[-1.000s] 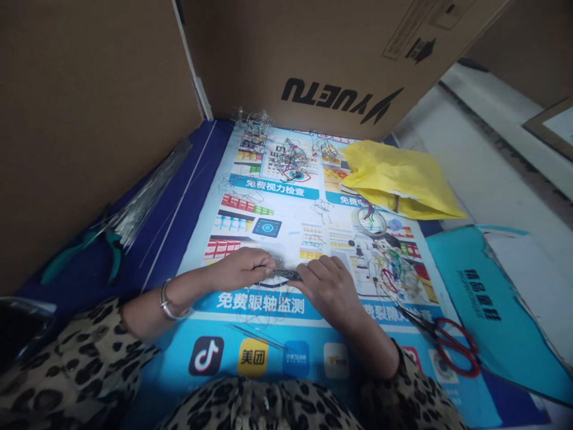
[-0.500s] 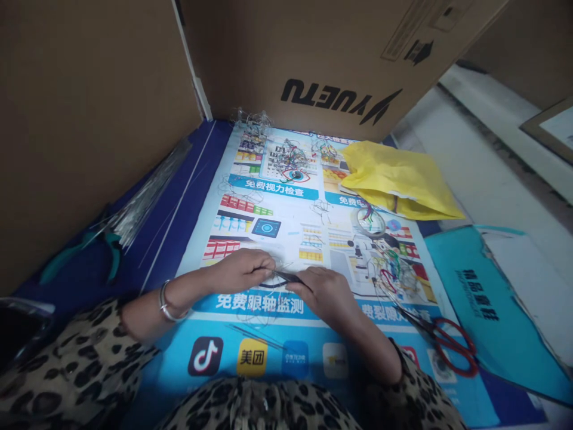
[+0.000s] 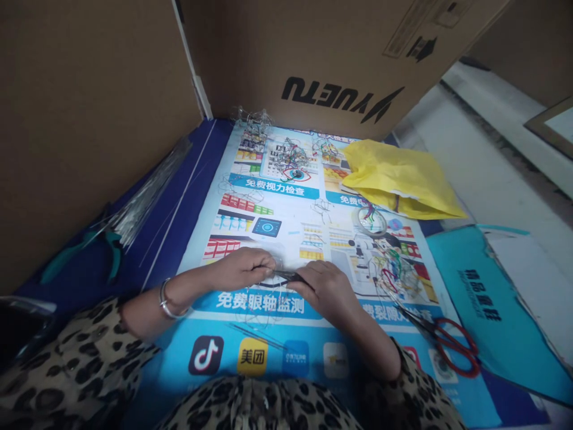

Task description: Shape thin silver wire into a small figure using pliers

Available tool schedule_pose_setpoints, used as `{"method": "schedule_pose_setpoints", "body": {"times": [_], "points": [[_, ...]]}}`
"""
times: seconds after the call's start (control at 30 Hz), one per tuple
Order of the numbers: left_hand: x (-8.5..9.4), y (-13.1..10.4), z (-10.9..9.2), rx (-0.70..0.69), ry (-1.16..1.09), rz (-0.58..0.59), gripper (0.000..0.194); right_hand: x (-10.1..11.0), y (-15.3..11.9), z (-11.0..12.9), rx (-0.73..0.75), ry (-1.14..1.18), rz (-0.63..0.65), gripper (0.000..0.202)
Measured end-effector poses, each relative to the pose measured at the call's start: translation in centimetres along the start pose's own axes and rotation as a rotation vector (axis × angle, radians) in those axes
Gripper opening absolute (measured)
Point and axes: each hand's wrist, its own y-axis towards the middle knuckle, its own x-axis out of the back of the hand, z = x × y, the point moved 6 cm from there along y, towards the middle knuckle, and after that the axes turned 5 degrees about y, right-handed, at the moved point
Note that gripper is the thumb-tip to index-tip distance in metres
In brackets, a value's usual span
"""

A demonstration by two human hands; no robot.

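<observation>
My left hand (image 3: 253, 267) is closed in a pinch on thin wire (image 3: 278, 261), with a small pale loop beside the fingertips. My right hand (image 3: 324, 291) wraps round a pair of pliers (image 3: 289, 275); only the narrow dark jaws show, and the palm covers the handles. Their tip points left and meets the wire at my left fingertips. Both hands are over the middle of a printed poster (image 3: 286, 237). Below them, loose thin wires (image 3: 257, 335) and a faint wire shape (image 3: 259, 316) lie on the poster.
Red-handled scissors (image 3: 454, 346) lie right, near tangled coloured wires (image 3: 394, 272). Behind are a tape roll (image 3: 370, 222), a yellow bag (image 3: 398, 173) and wire pieces (image 3: 290, 156). Teal-handled pliers (image 3: 114, 257) and a wire bundle (image 3: 147, 194) lie left. Cardboard walls (image 3: 286, 48) stand behind and left.
The hands stay nearly in place; the pliers' jaws tilt slightly and the wire near my left fingertips shifts. The whole view has moved very slightly.
</observation>
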Motion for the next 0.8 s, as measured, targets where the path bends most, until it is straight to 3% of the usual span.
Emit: {"method": "schedule_pose_setpoints", "body": {"times": [0.37,0.8], "points": [[0.0,0.1,-0.2,-0.005,0.02,0.034,0.022,1.5,0.1,1.6,0.164,-0.319,-0.075,0.026],[-0.1,0.1,-0.3,-0.016,0.087,0.042,0.023,1.7,-0.1,2.0,0.172,-0.389,-0.068,0.025]]}}
